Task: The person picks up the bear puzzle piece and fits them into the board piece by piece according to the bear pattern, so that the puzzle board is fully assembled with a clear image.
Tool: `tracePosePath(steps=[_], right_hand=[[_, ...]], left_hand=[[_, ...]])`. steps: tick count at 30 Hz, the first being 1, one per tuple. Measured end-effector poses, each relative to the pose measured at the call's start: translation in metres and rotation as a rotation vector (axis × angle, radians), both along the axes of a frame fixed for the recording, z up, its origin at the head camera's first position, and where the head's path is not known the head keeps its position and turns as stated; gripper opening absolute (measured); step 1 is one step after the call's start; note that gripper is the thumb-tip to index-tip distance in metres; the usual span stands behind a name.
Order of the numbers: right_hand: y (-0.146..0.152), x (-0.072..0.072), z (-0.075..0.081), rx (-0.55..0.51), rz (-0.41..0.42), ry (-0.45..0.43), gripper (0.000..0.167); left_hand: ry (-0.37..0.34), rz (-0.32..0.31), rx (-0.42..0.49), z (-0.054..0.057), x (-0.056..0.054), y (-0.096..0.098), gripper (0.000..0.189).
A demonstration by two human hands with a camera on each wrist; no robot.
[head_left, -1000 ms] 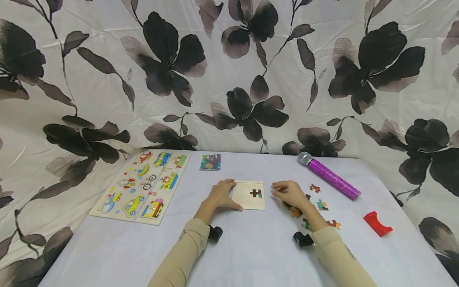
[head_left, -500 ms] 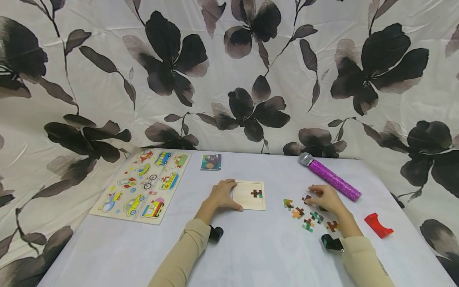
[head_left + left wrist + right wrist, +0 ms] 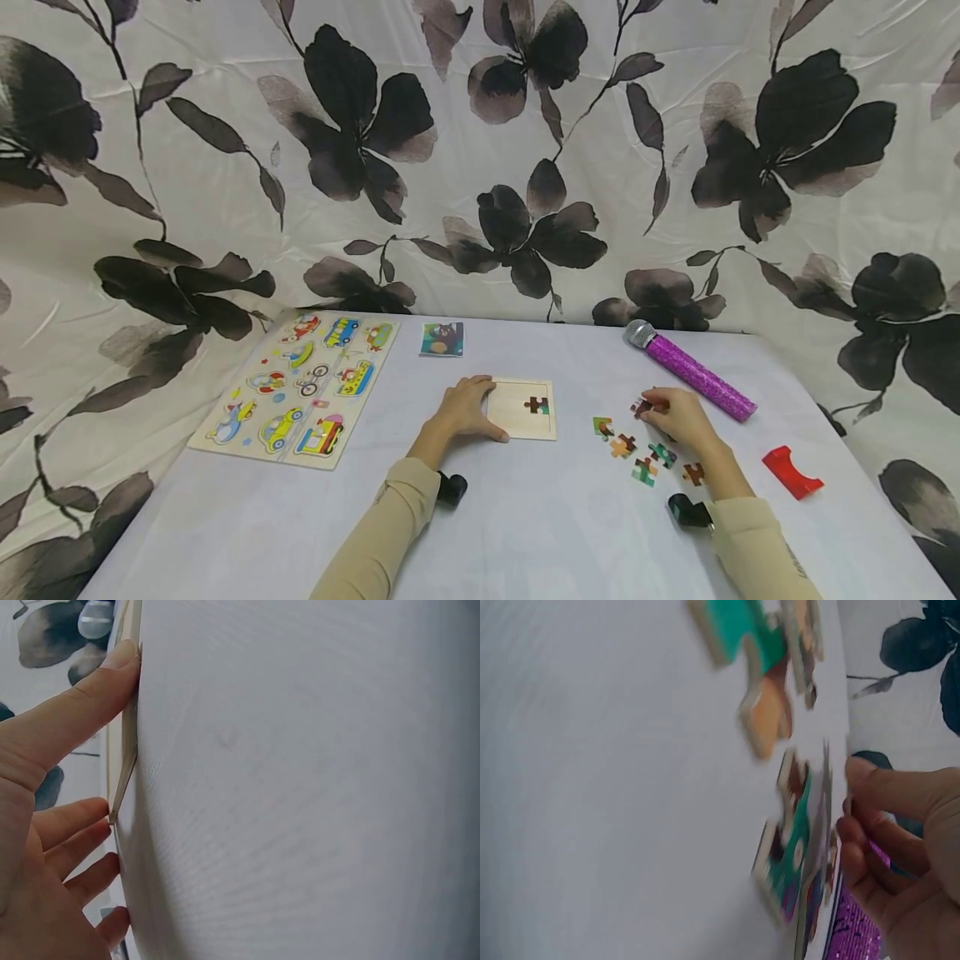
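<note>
My left hand (image 3: pixel 462 407) holds the left side of a small square wooden puzzle board (image 3: pixel 519 423), thumb at the near edge and fingers at the far one. In the left wrist view, the thumb presses on the board's rim (image 3: pixel 129 739). One brown and green puzzle piece (image 3: pixel 536 405) sits in the board against its right side. Farther right, my right hand (image 3: pixel 684 418) pinches a dark puzzle piece (image 3: pixel 639 408) between thumb and fingers; the hand partly covers it. Several loose puzzle pieces (image 3: pixel 643 471) lie beside and below that hand.
A vehicle puzzle board (image 3: pixel 296 392) lies at the left. Behind my left hand is a small picture card (image 3: pixel 442 340). A glittery purple microphone (image 3: pixel 697 373) and a red curved block (image 3: pixel 791 472) lie at the right. Floral cloth (image 3: pixel 450 150) hangs behind the table.
My right hand has moved right, from beside the board to the loose pieces, and its fingers have come together on one. My left hand keeps its place on the board.
</note>
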State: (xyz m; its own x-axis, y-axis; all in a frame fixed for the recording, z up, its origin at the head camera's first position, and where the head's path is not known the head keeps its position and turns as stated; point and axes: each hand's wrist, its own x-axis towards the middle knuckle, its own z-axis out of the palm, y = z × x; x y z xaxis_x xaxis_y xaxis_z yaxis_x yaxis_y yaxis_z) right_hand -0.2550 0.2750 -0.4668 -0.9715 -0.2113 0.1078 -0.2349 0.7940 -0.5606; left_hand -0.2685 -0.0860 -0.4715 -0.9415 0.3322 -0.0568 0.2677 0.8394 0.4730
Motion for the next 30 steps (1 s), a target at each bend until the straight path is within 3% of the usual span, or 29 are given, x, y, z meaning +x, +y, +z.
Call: tracePosePath(steps=[6, 11, 30], right_hand=[[-0.020, -0.010, 0.001, -0.144, 0.030, 0.058, 0.030], [-0.045, -0.021, 0.003, -0.233, 0.070, 0.055, 0.031], [-0.102, -0.041, -0.003, -0.351, 0.187, 0.048, 0.029]], left_hand=[[-0.006, -0.001, -0.003, 0.002, 0.001, -0.001, 0.096], [-0.006, -0.001, 0.005, 0.002, 0.002, -0.001, 0.096], [0.019, -0.007, 0.045, 0.000, 0.002, -0.002, 0.096]])
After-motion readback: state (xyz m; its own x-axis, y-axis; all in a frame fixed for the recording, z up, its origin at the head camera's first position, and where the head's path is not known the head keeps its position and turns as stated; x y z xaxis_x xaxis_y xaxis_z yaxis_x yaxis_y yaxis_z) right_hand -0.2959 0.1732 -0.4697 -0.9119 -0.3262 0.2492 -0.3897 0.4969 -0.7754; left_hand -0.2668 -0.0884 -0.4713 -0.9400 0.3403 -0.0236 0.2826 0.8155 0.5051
